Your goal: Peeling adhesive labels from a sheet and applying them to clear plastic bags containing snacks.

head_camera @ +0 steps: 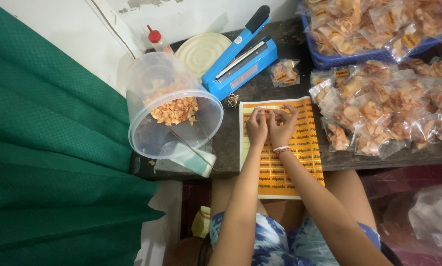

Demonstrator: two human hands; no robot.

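- We're looking at the orange sticker sheet (280, 162) lying flat on the dark counter (260, 88), its near end hanging over the edge toward our lap.
- Both hands are working at the top end of it: the left hand (256, 127) and the right hand (281, 127) are pinched together, fingertips touching the sheet, apparently picking at one label. They're nearly closed, though we can't tell whether a sticker is actually lifted yet.
- So the step looks like peeling a label off; next we'd need a clean lift of one corner without tearing it.
- Just right of the sheet, a pile of clear snack bags (383, 113) is waiting, with more in the blue crate (329, 61) behind.
- Behind the sheet the blue heat sealer (240, 61) is sitting, and to the left a clear plastic tub of chips (174, 106) is tilting toward us.
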